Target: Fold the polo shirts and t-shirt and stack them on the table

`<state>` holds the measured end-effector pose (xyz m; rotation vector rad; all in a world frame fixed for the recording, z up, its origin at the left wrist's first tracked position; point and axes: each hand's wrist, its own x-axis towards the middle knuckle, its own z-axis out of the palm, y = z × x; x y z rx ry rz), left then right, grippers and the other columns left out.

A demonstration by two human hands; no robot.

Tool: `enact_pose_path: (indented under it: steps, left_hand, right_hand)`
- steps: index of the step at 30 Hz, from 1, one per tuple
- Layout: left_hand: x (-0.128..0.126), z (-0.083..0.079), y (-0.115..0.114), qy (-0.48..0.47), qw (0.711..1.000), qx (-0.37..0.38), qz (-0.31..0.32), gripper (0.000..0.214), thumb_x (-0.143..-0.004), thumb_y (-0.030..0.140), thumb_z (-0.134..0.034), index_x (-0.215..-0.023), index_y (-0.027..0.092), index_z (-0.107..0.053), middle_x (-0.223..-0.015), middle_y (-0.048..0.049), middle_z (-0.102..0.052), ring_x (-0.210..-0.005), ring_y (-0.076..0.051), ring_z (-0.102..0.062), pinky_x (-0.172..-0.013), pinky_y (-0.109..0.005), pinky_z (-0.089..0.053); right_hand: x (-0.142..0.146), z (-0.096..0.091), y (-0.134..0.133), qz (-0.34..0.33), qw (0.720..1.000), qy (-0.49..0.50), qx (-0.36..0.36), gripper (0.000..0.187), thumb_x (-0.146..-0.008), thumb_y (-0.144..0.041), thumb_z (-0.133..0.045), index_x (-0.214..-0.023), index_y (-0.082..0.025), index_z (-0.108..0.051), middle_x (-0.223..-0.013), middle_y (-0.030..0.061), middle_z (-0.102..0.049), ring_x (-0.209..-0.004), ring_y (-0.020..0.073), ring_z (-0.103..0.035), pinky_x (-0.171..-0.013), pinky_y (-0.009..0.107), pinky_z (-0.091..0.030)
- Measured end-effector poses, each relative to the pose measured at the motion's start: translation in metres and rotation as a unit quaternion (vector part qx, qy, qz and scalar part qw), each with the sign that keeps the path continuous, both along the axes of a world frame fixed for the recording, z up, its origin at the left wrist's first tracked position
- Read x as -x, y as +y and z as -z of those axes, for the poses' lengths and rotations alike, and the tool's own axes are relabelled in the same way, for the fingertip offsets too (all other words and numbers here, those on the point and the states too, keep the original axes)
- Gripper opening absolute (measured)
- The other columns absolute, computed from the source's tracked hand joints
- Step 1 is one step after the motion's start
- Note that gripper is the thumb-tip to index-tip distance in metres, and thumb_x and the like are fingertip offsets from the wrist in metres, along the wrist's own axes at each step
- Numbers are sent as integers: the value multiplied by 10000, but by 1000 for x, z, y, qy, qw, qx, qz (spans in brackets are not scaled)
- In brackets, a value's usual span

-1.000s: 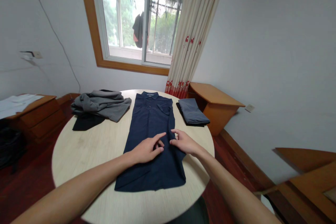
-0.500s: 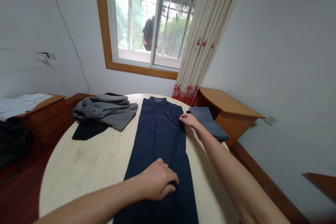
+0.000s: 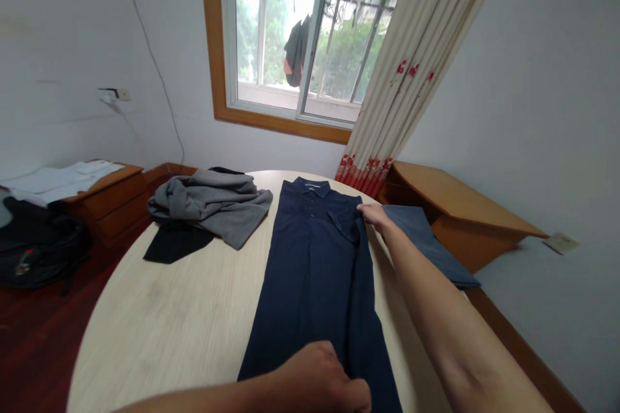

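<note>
A navy polo shirt [image 3: 310,258] lies lengthwise on the round table, its collar and buttons at the far end. Its right side is folded inward, and a short sleeve rests over the chest. At the far right shoulder edge, my right hand [image 3: 372,214] is closed in a pinch on the fabric. Low over the near part of the shirt, my left hand [image 3: 323,379] is curled closed, gripping the fabric; its fingertips are mostly hidden from view.
On the pale round table [image 3: 179,310], a rumpled grey garment [image 3: 217,197] overlaps a black cloth [image 3: 177,242] at the left. A folded blue-grey garment [image 3: 431,245] lies right of the shirt. A wooden desk [image 3: 465,197] stands close by on the right, below the curtain [image 3: 416,71].
My left hand has moved nearer to me along the shirt. My right hand stays at the shoulder edge. The camera view has shifted, placing the scene further right.
</note>
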<state>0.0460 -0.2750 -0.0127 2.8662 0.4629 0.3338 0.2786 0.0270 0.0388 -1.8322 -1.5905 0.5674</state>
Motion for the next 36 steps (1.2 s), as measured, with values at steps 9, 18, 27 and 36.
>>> enact_pose_path:
  steps: [9,18,27,36]
  left_hand:
    - [-4,-4,-4,-69,988,-137,-7,213,-1010,326,-549,-831,212,-560,-795,63,-672,-764,-96,-574,-663,-267,-367]
    - [0,4,1,-65,992,-101,46,119,-1007,294,-555,-918,220,-583,-855,79,-711,-763,-76,-600,-704,-249,-425]
    - [-8,62,2,27,997,59,38,379,-942,267,-644,-624,177,-458,-717,61,-661,-511,-31,-539,-361,-183,-285]
    - [11,7,17,-90,988,-120,-40,144,-1029,321,-504,-1081,278,-632,-1200,53,-716,-1100,-110,-630,-964,-250,-437]
  right_hand:
    - [41,-1,20,-117,991,-59,-23,349,-834,-266,-628,-1136,-130,-738,-1227,126,-709,-1162,269,-657,-1048,375,-465]
    - [71,16,22,-192,974,-119,-2,496,-923,-293,-505,-1383,-124,-583,-1445,123,-554,-1334,260,-529,-1143,382,-369]
    - [83,50,-10,-190,938,-290,20,660,-1011,-598,-223,-1567,-249,-296,-1653,52,-193,-1532,283,-136,-1193,615,-142]
    - [81,49,25,-160,933,-320,39,800,-933,-752,-219,-1576,-278,-265,-1667,41,-150,-1529,328,-112,-1169,654,-159]
